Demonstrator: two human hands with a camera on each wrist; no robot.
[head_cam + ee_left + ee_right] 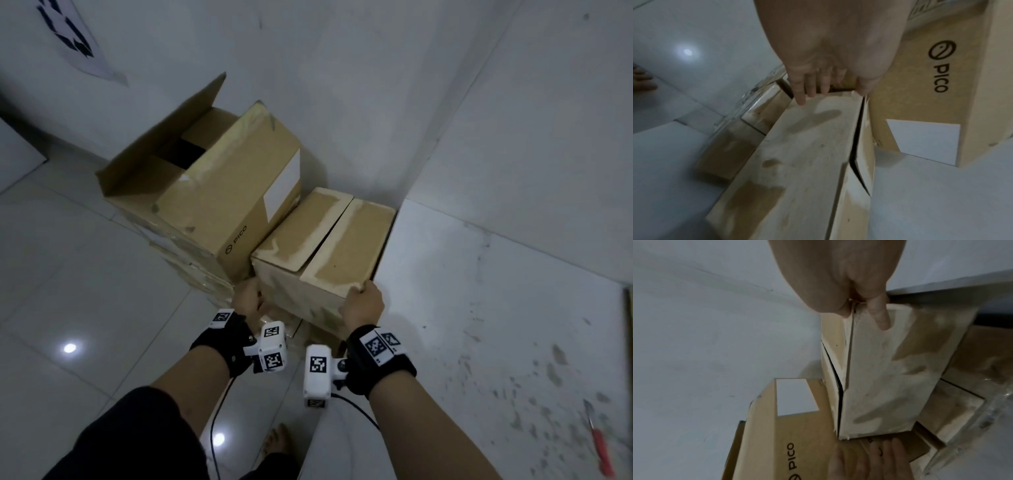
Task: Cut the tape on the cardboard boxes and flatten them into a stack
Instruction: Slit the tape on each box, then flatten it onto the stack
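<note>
A small taped cardboard box [329,246] stands in the corner, its top flaps parted along a dark slit. My right hand [363,301] pinches its near right top corner, thumb on one face and forefinger [879,318] on the other. My left hand [247,296] is at the box's near left corner; its straight fingers [803,95] lie on the front face [797,162], with the thumb at the edge. A larger PICO box [212,192] stands close on the left, its top flaps open. Both boxes rest on flattened cardboard [202,270].
A red-handled cutter [601,445] lies on the speckled raised ledge [479,308] at the right, away from both hands. White walls close in behind and to the right of the boxes. Glossy floor tiles spread to the left; my bare foot [275,442] is below.
</note>
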